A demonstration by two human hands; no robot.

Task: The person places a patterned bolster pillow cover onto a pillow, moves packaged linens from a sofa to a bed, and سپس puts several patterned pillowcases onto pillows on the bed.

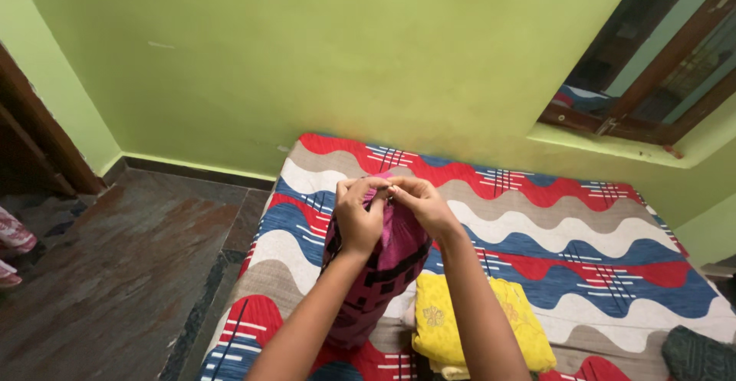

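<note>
- Pink-and-black cloth hangs over the mattress's near left part.
- Your left hand and right hand both pinch its top edge.
- Yellow cloth lies just right.

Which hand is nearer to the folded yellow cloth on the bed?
Right. The right hand holds the pink garment above the yellow cloth; the left hand grips it farther left.
</note>
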